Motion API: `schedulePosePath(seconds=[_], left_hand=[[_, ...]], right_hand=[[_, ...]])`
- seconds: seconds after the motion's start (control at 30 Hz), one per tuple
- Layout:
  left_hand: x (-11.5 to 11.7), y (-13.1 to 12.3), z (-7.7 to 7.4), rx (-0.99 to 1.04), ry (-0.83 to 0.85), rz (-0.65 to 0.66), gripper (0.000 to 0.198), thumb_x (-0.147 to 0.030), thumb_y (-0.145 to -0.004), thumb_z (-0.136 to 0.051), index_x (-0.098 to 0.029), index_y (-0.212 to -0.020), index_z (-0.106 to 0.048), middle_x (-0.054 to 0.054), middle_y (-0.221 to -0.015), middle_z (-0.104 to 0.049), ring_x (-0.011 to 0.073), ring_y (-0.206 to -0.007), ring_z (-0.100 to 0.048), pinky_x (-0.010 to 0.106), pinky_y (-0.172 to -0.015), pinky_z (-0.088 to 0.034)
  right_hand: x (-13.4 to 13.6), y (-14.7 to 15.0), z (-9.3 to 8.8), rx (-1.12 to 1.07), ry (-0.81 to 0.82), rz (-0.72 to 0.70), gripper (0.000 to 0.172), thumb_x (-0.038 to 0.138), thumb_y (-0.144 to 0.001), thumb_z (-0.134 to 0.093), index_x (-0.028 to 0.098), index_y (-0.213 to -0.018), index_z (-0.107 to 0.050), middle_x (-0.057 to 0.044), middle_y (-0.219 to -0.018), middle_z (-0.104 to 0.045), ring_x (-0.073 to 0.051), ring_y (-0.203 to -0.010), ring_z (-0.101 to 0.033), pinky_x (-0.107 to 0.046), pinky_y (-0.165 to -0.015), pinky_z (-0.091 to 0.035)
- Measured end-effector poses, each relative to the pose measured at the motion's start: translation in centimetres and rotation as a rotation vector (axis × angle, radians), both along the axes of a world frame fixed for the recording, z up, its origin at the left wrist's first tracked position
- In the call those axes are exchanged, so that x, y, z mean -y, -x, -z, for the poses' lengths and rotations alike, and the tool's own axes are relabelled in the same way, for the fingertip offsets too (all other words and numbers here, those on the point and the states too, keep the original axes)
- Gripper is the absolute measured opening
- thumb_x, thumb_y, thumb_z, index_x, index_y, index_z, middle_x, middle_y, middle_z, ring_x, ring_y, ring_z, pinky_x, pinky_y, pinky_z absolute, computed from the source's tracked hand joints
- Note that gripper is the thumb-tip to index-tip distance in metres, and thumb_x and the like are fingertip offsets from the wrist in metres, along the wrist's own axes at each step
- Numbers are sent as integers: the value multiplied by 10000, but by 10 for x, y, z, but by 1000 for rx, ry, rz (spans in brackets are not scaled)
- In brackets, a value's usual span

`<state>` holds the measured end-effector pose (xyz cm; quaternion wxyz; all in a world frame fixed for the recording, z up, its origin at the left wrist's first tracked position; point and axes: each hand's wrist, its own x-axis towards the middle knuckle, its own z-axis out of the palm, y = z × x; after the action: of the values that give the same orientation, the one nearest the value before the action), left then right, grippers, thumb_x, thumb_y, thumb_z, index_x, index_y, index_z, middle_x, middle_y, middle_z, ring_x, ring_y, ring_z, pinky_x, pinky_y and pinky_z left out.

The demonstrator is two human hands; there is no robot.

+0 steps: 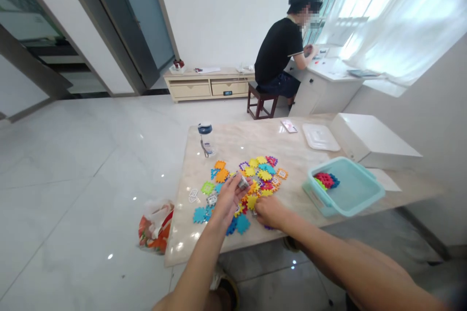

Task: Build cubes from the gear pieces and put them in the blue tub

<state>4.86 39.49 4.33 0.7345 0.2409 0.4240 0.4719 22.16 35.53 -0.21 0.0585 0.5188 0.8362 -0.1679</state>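
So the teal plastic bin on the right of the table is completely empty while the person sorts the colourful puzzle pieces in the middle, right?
Not quite. The head view shows the teal plastic bin already holds a few pieces, red, green and blue, in its left corner. The rest stands: both hands, left and right, are at the colourful puzzle pieces in the middle of the table.

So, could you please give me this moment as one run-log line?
left hand: holds a small grey piece | right hand: on the toy tiles | teal bin: open, a few tiles inside | table
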Motion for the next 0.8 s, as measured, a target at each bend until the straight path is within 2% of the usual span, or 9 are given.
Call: schedulePosePath(seconds=[0.17, 0.4, 0.5, 0.67, 0.8], left_hand=[[7, -4, -3, 0, 3, 10, 221, -282, -985, -798, -152, -1116, -678, 147, -1057, -841, 233, -973, -838, 349, -940, -679], [3, 2, -3, -20, 7, -5, 187, -258, -1002, -776, -131, -1083, -665, 175, -1048, -838, 218, -930, -842, 272, -831, -671], [2, 5, -3, -21, -6, -9, 199, -271, -986, -796, -131, -1070, -683, 167, -1045, -839, 221, -936, -840, 271, -830, -668], [0, 7, 0, -40, -26, -12, 261, -320, -946, -843, -140, -1073, -702, 154, -1069, -840, 216, -952, -834, 271, -839, -662], [-2, 8, 3, -68, -43, -28, 255, -327, -951, -830, -148, -1076, -699, 146, -1064, -839, 209, -958, -829, 268, -843, -655]], right_hand=[[6, 3, 6, -69, 16, 55, 252, 132, -845, -710, 322, -935, -850, -123, -1090, -842, -315, -1027, -790, -434, -920, -594], [1, 14, 2, -104, 15, 102, 294, 67, -693, -772, 325, -822, -833, -112, -1030, -849, -343, -1018, -792, -462, -931, -607], [-3, 13, -3, -156, 22, 188, 285, 96, -666, -793, 344, -803, -822, -122, -1036, -844, -358, -1035, -785, -471, -949, -602], [-12, 8, -22, -266, 26, 345, 208, 155, -708, -790, 360, -749, -787, -162, -1040, -823, -369, -1050, -765, -494, -993, -551], [-23, -12, -48, -306, -14, 413, 83, 216, -744, -764, 296, -733, -746, -132, -941, -818, -336, -952, -754, -456, -903, -540]])
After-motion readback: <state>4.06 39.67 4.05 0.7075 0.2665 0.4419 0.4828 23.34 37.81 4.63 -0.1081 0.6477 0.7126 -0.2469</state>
